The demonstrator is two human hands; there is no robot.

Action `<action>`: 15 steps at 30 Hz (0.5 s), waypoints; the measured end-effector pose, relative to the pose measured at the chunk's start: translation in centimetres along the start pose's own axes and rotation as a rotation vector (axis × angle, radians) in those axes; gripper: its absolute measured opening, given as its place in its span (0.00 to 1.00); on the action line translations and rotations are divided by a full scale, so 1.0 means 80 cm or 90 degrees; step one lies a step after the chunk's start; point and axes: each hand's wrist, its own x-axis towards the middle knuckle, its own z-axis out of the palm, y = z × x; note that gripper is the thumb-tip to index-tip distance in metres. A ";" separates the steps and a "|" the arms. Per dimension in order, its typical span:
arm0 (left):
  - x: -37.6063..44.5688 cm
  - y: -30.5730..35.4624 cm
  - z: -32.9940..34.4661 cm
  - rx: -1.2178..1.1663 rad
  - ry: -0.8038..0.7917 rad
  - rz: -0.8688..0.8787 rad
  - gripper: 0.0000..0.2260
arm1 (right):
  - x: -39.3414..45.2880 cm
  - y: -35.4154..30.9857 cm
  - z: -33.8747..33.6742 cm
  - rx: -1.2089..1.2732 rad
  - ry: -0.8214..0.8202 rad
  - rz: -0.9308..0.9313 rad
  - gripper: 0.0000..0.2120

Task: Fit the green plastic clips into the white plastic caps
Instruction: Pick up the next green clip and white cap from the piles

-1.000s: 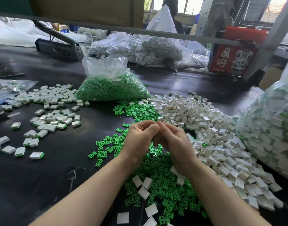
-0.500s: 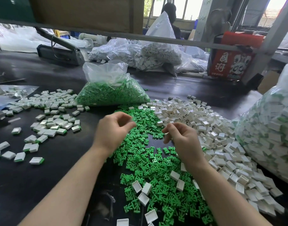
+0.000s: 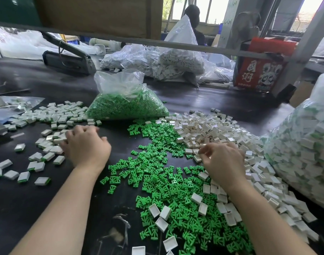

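The left hand (image 3: 86, 146) lies palm down at the edge of the assembled caps (image 3: 47, 144), its fingers spread loosely over the nearest ones and motion-blurred, so whether it holds a piece underneath cannot be told. The right hand (image 3: 223, 161) reaches into the near edge of the white plastic caps (image 3: 209, 129), its fingers curled with the thumb and forefinger drawn together at a cap; it seems to be pinching one, though the piece itself is too small and blurred to be sure. Between and below the two hands the green plastic clips (image 3: 157, 173) lie scattered in a broad loose heap on the dark table (image 3: 38, 208), with a few open white caps lying on top of them towards the near side. The white caps form a long pile running from the middle of the table down the right side. Behind the clips stands a clear plastic bag of green clips (image 3: 126, 105), its mouth open. At the far right a large clear bag of finished pieces (image 3: 304, 153) leans against the white pile. Further back lie more bags of white parts (image 3: 166, 61), a dark heat sealer (image 3: 69, 59) to the left and a red printed box (image 3: 258, 70) to the right.
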 end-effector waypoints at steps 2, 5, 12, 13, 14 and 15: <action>-0.009 0.020 -0.001 -0.085 -0.005 0.061 0.12 | -0.001 -0.001 0.004 -0.064 -0.018 -0.011 0.11; -0.028 0.049 -0.002 -0.187 -0.025 0.153 0.09 | -0.002 -0.005 0.007 -0.154 -0.032 0.000 0.18; -0.073 0.090 -0.001 -0.508 -0.242 0.252 0.05 | 0.003 -0.012 0.009 0.041 0.005 -0.032 0.13; -0.079 0.095 -0.002 -0.592 -0.328 0.219 0.05 | 0.004 -0.016 0.006 0.127 0.016 -0.049 0.12; -0.084 0.100 -0.003 -0.677 -0.424 0.176 0.07 | 0.004 -0.021 0.002 0.209 0.025 -0.072 0.11; -0.090 0.105 -0.002 -0.744 -0.502 0.138 0.10 | 0.004 -0.027 -0.002 0.270 0.028 -0.100 0.11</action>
